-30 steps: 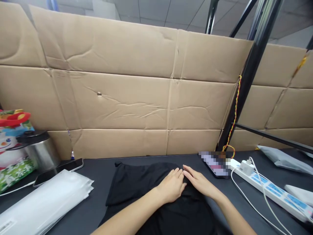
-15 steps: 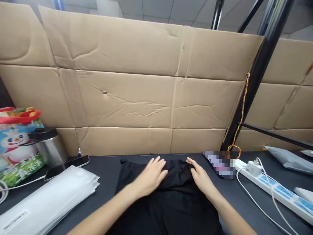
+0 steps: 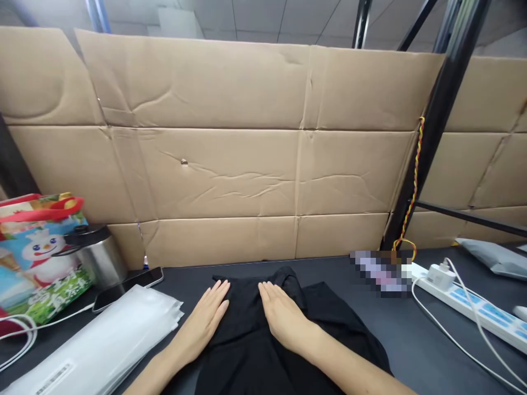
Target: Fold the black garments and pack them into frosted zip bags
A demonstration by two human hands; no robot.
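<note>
A black cloth garment (image 3: 247, 351) lies on the dark table before me, its far end partly folded over and bunched. Along the garment's left edge my left hand (image 3: 206, 318) rests with its fingers stretched forward, gripping nothing. My right hand (image 3: 286, 318) lies on the cloth near the middle, fingers straight and close together, beside a raised fold (image 3: 290, 280). The underside of the right hand is hidden. To the right of that fold, a loose part of the garment spreads out toward the right forearm.
White plastic mailing bags (image 3: 99, 340) are stacked at left, near a phone (image 3: 127, 288), a steel jug (image 3: 99, 255) and a colourful bag (image 3: 41, 258). At right are a blurred-out item (image 3: 381, 274) and a power strip (image 3: 473, 307) with cables. A cardboard wall (image 3: 230, 181) stands behind.
My right hand has moved left from the garment's right edge, folding that side inward. My left hand has shifted from the middle to the left edge. The view has shifted slightly.
</note>
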